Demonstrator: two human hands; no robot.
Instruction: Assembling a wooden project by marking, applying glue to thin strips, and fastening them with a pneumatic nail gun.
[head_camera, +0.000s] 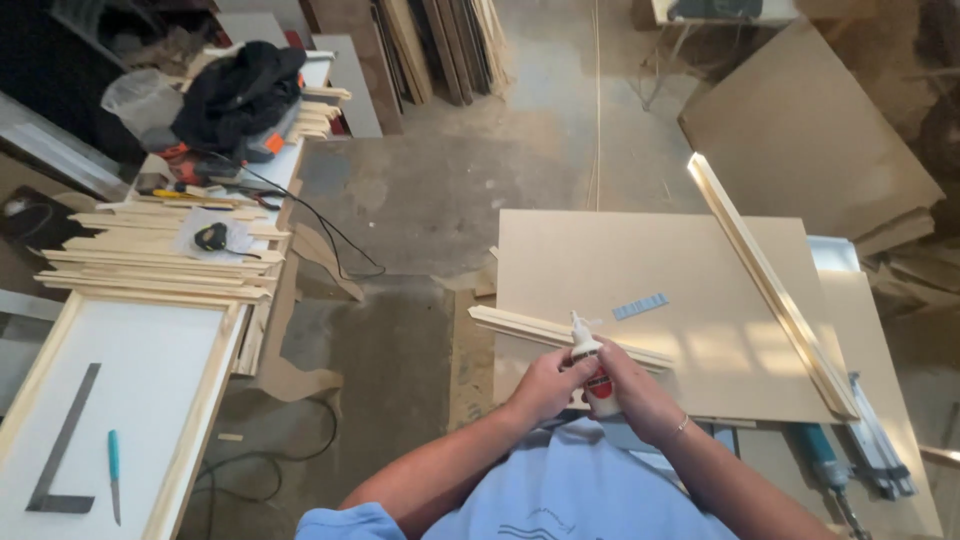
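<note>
Both my hands meet over the near edge of a brown fibreboard panel. My right hand grips a white glue bottle with a red label, nozzle pointing up. My left hand closes around the bottle's upper part near the nozzle. Just behind the bottle lies a short pale wooden moulding strip across the panel. A long moulding strip rests diagonally on the panel's right side.
A small strip of staples lies on the panel. At the left, a workbench holds a white framed panel, a steel square, a teal knife, stacked mouldings and a black garment. Clamps sit at the right.
</note>
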